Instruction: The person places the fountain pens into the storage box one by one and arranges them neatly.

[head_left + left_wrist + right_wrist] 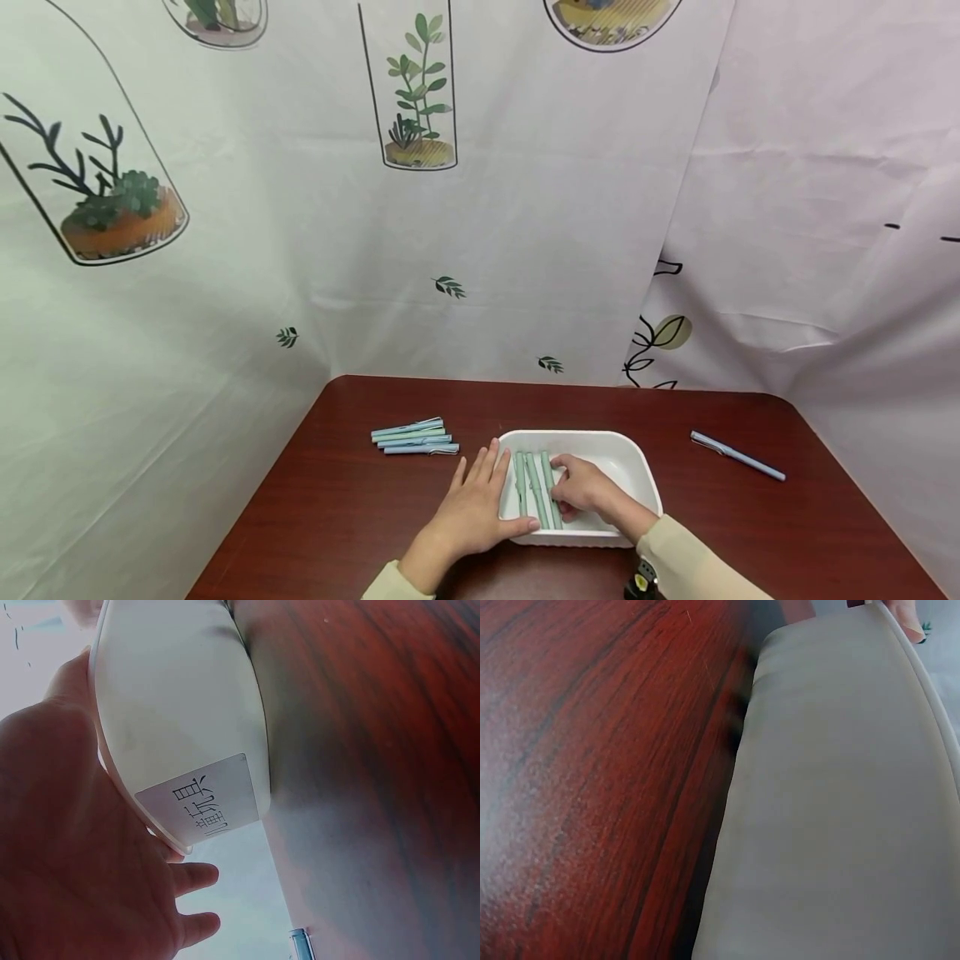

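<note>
A white plastic tray (600,437) stands on the table with several green pens inside, lying side by side in its left half. My left hand (474,510) rests on the tray's left rim, fingers spread and thumb over the near corner. In the left wrist view, that palm lies along the tray's outer wall (172,690), beside a printed label (201,796). Inside the tray, my right hand (588,487) pinches the rightmost green pen (548,471) with curled fingers. The right wrist view shows mostly the tray's side (832,787); the right hand's fingers are hidden there.
Left of the tray lies a group of blue and green pens (420,449) on the dark red table (300,517). A single blue pen (738,457) lies at the right. Behind the table hangs a patterned cloth (510,250).
</note>
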### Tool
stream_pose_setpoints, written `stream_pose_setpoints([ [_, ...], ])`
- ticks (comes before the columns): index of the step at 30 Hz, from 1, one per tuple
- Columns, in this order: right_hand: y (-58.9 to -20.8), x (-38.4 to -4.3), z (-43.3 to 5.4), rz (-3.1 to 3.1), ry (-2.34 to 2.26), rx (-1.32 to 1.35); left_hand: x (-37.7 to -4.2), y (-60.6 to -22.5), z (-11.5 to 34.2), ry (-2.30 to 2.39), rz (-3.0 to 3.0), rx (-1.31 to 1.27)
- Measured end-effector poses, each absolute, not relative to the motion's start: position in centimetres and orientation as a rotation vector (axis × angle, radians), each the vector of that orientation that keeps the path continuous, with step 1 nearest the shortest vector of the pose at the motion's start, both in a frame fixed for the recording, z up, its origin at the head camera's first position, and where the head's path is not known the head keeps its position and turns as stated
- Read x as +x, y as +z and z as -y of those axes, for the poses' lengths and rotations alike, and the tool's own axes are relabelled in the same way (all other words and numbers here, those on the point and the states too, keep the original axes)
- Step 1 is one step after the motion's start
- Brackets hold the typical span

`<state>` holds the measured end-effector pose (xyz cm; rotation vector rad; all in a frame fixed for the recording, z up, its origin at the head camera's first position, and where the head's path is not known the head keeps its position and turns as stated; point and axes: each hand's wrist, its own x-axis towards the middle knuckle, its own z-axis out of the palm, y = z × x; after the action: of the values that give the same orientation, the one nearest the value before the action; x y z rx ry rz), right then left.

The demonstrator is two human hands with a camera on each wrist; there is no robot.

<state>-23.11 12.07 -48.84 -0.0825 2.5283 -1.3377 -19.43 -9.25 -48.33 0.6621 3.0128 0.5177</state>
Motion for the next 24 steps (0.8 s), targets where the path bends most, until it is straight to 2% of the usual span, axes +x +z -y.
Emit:
stream_pose_setpoints([
  [24, -48.41, -22.24, -13.02, -2.493, -1.34, -0.194, -19.21, -48.14, 9.13, 0.543, -3.007, 0.653],
])
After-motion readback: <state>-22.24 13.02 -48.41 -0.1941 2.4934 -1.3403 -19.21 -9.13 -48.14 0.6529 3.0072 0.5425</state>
